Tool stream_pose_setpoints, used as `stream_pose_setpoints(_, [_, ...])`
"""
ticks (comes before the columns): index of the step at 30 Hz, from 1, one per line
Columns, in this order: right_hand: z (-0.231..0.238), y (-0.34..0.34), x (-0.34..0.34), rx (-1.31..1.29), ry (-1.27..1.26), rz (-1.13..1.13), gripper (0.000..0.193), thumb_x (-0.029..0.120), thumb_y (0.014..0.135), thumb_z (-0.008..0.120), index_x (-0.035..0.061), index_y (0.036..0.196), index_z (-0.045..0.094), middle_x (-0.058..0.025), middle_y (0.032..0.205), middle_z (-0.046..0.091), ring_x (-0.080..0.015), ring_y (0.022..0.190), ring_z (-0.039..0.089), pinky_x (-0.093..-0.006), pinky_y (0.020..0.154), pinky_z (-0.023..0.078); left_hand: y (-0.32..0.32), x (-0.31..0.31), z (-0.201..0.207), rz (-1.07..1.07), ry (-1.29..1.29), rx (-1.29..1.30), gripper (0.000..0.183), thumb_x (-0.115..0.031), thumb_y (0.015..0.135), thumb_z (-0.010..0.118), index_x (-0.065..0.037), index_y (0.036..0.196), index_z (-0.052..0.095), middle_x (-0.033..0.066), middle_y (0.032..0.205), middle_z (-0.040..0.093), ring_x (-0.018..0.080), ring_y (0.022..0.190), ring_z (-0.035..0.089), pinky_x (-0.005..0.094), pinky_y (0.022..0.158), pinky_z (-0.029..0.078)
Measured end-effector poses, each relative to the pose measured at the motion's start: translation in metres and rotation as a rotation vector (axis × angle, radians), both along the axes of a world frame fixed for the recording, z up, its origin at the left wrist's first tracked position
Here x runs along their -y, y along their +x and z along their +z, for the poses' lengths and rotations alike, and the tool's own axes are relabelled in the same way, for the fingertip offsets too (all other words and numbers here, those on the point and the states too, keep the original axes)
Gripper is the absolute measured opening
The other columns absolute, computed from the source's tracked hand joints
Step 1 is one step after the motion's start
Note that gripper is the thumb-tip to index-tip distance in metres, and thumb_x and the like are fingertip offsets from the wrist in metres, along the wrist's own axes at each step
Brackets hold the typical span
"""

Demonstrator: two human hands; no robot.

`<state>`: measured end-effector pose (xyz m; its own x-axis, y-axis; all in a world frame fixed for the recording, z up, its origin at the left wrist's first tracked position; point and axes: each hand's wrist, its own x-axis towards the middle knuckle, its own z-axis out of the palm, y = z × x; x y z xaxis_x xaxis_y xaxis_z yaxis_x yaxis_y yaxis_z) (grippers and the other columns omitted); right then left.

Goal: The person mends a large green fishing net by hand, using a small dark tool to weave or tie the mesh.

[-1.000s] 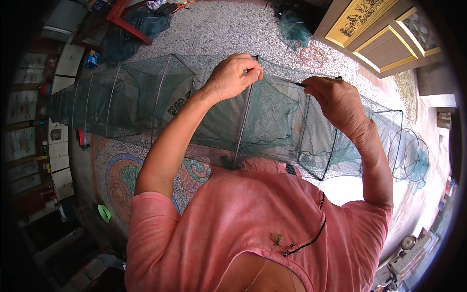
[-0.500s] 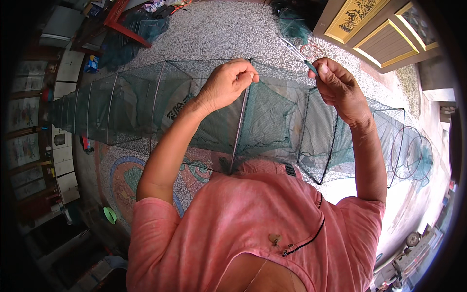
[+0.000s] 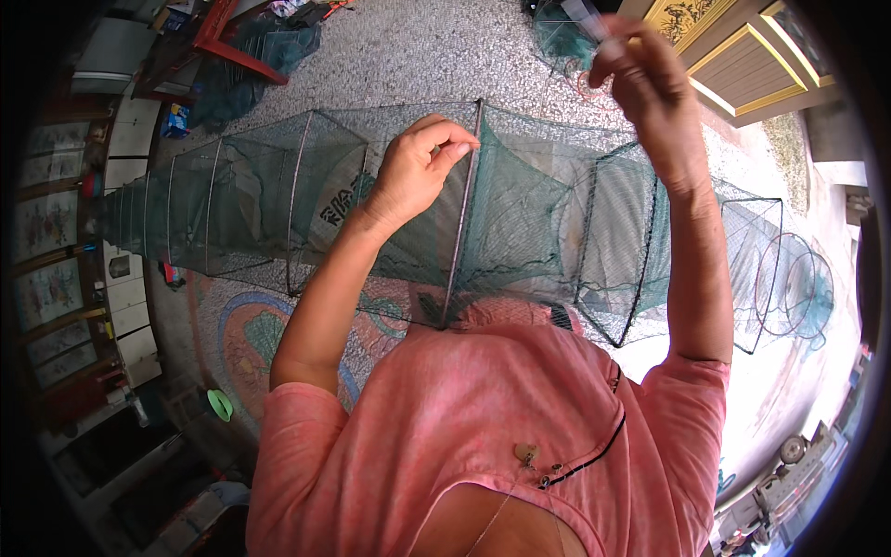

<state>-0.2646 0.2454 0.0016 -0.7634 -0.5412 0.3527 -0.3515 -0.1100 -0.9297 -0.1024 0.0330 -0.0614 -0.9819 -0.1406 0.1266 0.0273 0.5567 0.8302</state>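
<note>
A long green mesh cage net point(image 3: 520, 213) on square wire frames stretches across in front of me, from far left to right. My left hand point(image 3: 413, 172) pinches the top of one upright wire frame bar point(image 3: 461, 213) near the net's middle. Raised high at the upper right, my right hand point(image 3: 650, 84) is closed on a thin netting needle point(image 3: 594, 20) that sticks up and to the left. A fine thread between the needle and the net is too thin to see clearly.
Speckled stone floor lies beyond the net. A red frame with dark netting point(image 3: 251, 51) sits at the upper left, another bundle of green net point(image 3: 557, 37) at top centre. Wooden doors point(image 3: 742, 56) stand at the upper right. A small green dish point(image 3: 220, 405) lies lower left.
My right hand has risen away from the net's top edge, up and to the right, carrying the needle. My left hand has stayed on the frame bar.
</note>
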Motion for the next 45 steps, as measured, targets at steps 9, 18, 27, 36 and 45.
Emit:
stream_pose_setpoints(9, [-0.053,0.022,0.033,-0.685,0.813,-0.020,0.013,0.013,0.084,0.063,0.0208,0.089,0.073,-0.0011,0.093,0.061,-0.0222,0.095,0.059,-0.0330,0.079,0.053,0.003,-0.006,-0.010,0.033,-0.086,-0.163,0.007,0.000,0.089,0.058,-0.002,0.093,0.064,0.0086,0.106,0.062,0.0162,0.088,0.059,0.0266,0.074,0.048])
stream_pose_setpoints(18, [-0.086,0.024,0.050,-0.540,0.644,0.007,0.009,0.009,0.080,0.066,0.0151,0.083,0.072,-0.0038,0.086,0.062,-0.0255,0.090,0.059,-0.0355,0.080,0.050,0.005,-0.010,-0.020,0.102,0.295,0.065,0.009,-0.002,0.094,0.052,-0.003,0.100,0.060,0.0095,0.123,0.058,0.0095,0.084,0.057,0.0253,0.079,0.048])
stream_pose_setpoints(27, [-0.101,0.034,0.053,-0.261,0.567,-0.027,0.007,0.009,0.081,0.070,0.0105,0.088,0.071,-0.0050,0.085,0.064,-0.0210,0.079,0.061,-0.0313,0.072,0.051,0.005,-0.005,-0.028,0.128,0.641,0.116,0.009,-0.006,0.096,0.052,-0.002,0.097,0.060,0.0139,0.125,0.056,0.0095,0.089,0.057,0.0255,0.086,0.046])
stream_pose_setpoints(36, [-0.086,0.061,0.093,-0.099,0.328,-0.036,0.018,0.012,0.081,0.074,0.0103,0.097,0.068,-0.0076,0.097,0.058,-0.0205,0.088,0.057,-0.0318,0.074,0.050,0.006,-0.012,-0.035,0.213,0.642,0.050,0.006,-0.002,0.096,0.052,-0.001,0.098,0.057,0.0049,0.095,0.063,0.0120,0.088,0.060,0.0274,0.082,0.049])
stream_pose_setpoints(45, [-0.072,0.046,0.128,-0.689,0.774,0.079,0.024,0.029,0.078,0.066,0.0131,0.096,0.070,-0.0051,0.098,0.065,-0.0251,0.102,0.057,-0.0404,0.087,0.046,0.007,-0.021,-0.039,0.300,0.549,-0.016,0.010,-0.007,0.094,0.059,0.000,0.100,0.057,0.0052,0.091,0.062,0.0110,0.085,0.060,0.0271,0.077,0.049])
